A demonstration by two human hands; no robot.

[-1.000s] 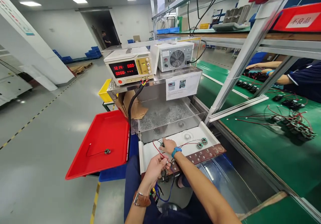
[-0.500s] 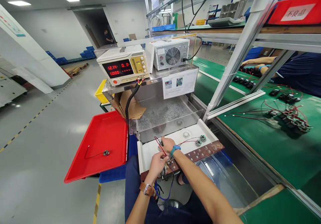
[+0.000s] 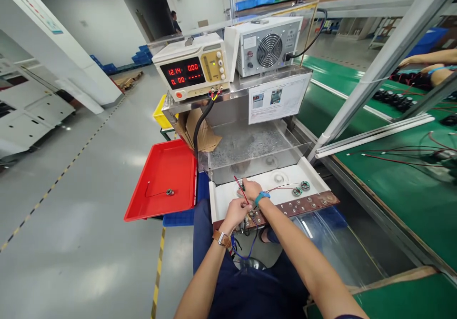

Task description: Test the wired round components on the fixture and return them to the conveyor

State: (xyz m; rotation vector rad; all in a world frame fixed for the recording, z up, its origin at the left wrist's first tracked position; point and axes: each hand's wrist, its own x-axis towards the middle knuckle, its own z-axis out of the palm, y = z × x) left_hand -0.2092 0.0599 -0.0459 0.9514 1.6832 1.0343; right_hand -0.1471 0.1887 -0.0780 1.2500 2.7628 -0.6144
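One small motor is at the left end of the white tray, mostly hidden by the right hand, whose fingers are curled closed on it; only a dark, greenish bit shows past the fingertips. Near it a thin red lead makes a narrow slant, bright against the white, down to the left hand, whose thumb and forefinger are pinched together on it, just above the brown strip along the tray's near edge; its tip is too small to make out. Two more motors lie close together towards the tray's right end, squat and round, with green faces and paler centres, their thin red and dark leads trailing left to the right wrist. Another motor of similar look sits in the red tray on the left, its lead running left, then bending away to a tiny pale end.
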